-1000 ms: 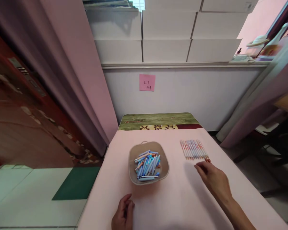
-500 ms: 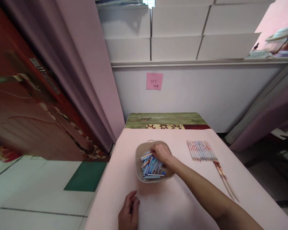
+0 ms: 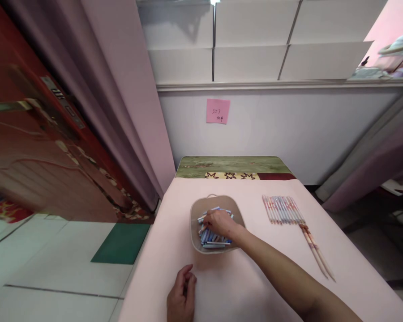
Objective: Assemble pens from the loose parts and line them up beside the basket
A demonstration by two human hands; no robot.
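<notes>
A beige bin [image 3: 195, 210] on the table holds a heap of blue, white and orange pens [image 3: 213, 239]. My right hand [image 3: 219, 222] reaches into the bin from the right, its fingers bent down and pressed together against the heap. Its fingertips are partly hidden, so what they grip cannot be made out. On the table in front of the bin rests my left hand [image 3: 182, 293], loosely curled, with a gap between thumb and forefinger and nothing in it. To the right lies a neat row of pens [image 3: 282, 210], with two orange-and-cream pens [image 3: 315, 250] angled below it.
A pale pink cover [image 3: 168, 223] lies over the table, whose green patterned far end [image 3: 228, 164] shows. A pink note [image 3: 218, 111] is stuck on the wall behind. At the left stand a red door [image 3: 53, 147] and a purple curtain [image 3: 121, 116].
My right hand has shifted left and lower within the bin, onto the middle of the heap, and some pens have been stirred. My left hand stays in place. The view has tilted slightly.
</notes>
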